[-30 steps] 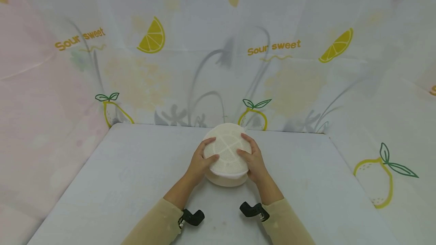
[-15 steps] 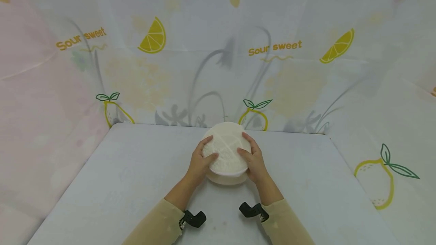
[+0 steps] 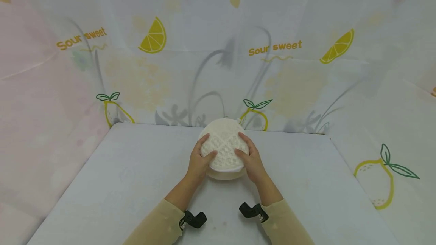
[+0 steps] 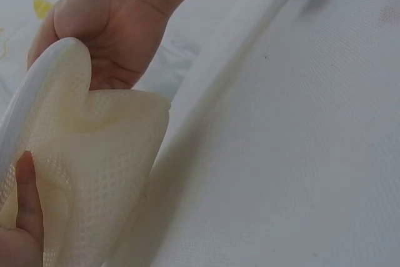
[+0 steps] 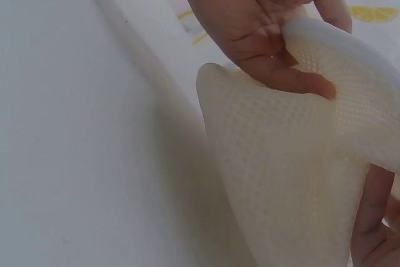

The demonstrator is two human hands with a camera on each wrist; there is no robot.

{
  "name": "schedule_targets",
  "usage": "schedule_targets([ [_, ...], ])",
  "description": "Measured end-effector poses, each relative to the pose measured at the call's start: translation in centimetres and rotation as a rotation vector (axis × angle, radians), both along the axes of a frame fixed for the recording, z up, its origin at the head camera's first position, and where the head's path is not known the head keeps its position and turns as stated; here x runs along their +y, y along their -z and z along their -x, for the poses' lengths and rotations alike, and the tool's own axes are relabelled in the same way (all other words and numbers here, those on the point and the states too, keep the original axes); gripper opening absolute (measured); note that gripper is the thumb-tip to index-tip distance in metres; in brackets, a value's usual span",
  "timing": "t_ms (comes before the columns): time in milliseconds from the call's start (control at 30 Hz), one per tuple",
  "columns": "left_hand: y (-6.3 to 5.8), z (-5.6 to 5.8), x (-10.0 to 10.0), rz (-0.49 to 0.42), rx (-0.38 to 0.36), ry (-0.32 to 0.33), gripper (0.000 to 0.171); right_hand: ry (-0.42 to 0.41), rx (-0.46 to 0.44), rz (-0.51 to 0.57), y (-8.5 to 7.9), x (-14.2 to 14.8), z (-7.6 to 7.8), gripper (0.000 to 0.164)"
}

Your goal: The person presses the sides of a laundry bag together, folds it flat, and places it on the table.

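Observation:
A round cream mesh bag (image 3: 225, 143) with a white rim, which looks like a laundry bag for washing, is held between both hands just over the table. Its flat mesh face with crossing bands is tipped up toward the head camera. My left hand (image 3: 198, 163) grips the left edge, thumb on the face. At the right edge my right hand (image 3: 254, 163) grips it the same way. In both wrist views the mesh bag (image 4: 103, 161) shows soft, bent side walls, and fingers press dents into its mesh (image 5: 269, 136). The fingers behind it are hidden in the head view.
A white-covered table (image 3: 129, 169) spreads out around the hands. Behind it hangs a pale curtain (image 3: 190, 18) printed with lemons and the words "Sour sweet". Black wrist devices (image 3: 194, 219) stick out from both sleeves.
The mesh bag has shifted slightly away and to the left, with both hands still gripping its edges. Less of its lower side shows below the rim now.

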State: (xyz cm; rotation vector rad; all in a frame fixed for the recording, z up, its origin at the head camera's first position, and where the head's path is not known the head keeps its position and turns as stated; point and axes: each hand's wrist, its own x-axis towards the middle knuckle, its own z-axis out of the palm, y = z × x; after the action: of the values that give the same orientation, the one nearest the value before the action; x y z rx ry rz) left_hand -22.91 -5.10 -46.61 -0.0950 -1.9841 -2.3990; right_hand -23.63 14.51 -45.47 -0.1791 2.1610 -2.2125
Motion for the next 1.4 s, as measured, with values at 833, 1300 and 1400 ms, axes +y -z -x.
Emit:
schedule_targets([
  [833, 0.59, -0.28, 0.01, -0.053, -0.02, 0.166, 0.071, -0.075, -0.031, 0.114, 0.12, 0.46, -0.2, 0.066],
  [1300, 0.65, -0.42, -0.14, -0.101, -0.06, 0.227, 0.067, -0.037, -0.062, 0.246, -0.31, 0.32, -0.26, 0.073],
  [1400, 0.79, -0.26, -0.24, -0.126, -0.054, 0.221, 0.073, -0.042, -0.069, 0.259, -0.35, 0.27, -0.21, 0.073],
])
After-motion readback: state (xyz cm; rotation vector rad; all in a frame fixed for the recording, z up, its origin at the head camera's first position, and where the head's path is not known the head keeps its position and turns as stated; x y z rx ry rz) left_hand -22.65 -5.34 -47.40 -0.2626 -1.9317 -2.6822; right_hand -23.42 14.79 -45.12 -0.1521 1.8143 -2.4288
